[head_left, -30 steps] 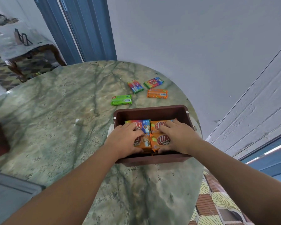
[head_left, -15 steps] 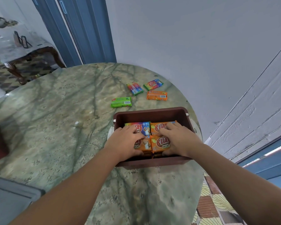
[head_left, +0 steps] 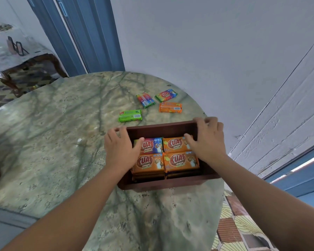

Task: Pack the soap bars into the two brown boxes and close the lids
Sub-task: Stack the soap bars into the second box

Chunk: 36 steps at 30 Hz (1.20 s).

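Observation:
One open brown box (head_left: pixel 163 183) stands on the marble table near its right edge. Inside lie stacked soap bars: orange ones (head_left: pixel 181 161) in front and a rainbow one (head_left: pixel 152 144) at the back left. My left hand (head_left: pixel 119 147) clasps the box's left wall, thumb inside over the rainbow bar. At the far right corner my right hand (head_left: pixel 205 140) grips the rim, thumb inside over an orange bar. Beyond the box lie loose bars: green (head_left: pixel 130 115), striped rainbow (head_left: pixel 145 100), rainbow (head_left: pixel 166 95), orange (head_left: pixel 170 107). No second box or lid shows.
The round green marble table (head_left: pixel 62 142) ends just right of the box, above a tiled floor (head_left: pixel 232 230). A grey wall (head_left: pixel 207 51) stands behind, a blue door (head_left: pixel 91 33) at the back left, and a small side table (head_left: pixel 16 57) at the far left.
Both hands have left the tops of the soap bars and slid outward and forward to the box's left wall and far right corner. The orange bars in front are now uncovered.

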Each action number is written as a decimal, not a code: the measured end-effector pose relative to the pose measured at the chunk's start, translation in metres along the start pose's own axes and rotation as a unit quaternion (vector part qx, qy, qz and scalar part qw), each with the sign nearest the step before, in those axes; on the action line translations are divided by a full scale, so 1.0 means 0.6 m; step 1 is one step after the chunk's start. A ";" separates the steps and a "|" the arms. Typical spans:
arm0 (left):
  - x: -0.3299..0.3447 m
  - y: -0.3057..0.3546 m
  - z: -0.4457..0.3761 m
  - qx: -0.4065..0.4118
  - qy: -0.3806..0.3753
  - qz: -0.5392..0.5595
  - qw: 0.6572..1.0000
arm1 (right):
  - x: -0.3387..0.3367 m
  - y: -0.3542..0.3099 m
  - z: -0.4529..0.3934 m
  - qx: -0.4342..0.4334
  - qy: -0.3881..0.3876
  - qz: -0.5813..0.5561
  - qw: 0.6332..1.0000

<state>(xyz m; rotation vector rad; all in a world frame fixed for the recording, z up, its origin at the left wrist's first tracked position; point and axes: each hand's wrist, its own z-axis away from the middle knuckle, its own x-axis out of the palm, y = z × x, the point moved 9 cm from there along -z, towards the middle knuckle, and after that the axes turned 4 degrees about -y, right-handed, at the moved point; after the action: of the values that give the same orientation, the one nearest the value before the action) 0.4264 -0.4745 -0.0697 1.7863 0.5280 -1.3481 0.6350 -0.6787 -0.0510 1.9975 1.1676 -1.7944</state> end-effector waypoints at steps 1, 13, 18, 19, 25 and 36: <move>0.009 -0.011 -0.008 -0.039 -0.027 0.030 0.998 | 0.002 0.014 -0.006 0.037 -0.012 -0.012 0.999; 0.048 -0.036 -0.044 -0.092 -0.075 0.048 0.992 | 0.072 0.061 -0.046 0.112 -0.146 -0.088 0.979; 0.040 -0.039 -0.045 -0.106 -0.063 0.054 0.991 | 0.078 0.043 -0.079 0.080 -0.150 -0.080 0.982; 0.038 -0.043 -0.048 -0.112 -0.061 0.054 0.990 | 0.080 0.039 -0.086 0.079 -0.152 -0.077 0.982; 0.034 -0.070 -0.079 -0.138 -0.044 0.048 0.988 | 0.097 0.002 -0.129 0.070 -0.198 -0.088 0.974; 0.025 -0.069 -0.098 -0.127 -0.010 -0.029 0.991 | 0.111 -0.013 -0.146 0.075 -0.198 -0.049 0.976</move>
<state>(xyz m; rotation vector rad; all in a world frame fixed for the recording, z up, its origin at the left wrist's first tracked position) 0.4357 -0.4058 -0.0929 1.5586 0.7119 -1.2749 0.6911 -0.5917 -0.0883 1.5649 1.0423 -2.2563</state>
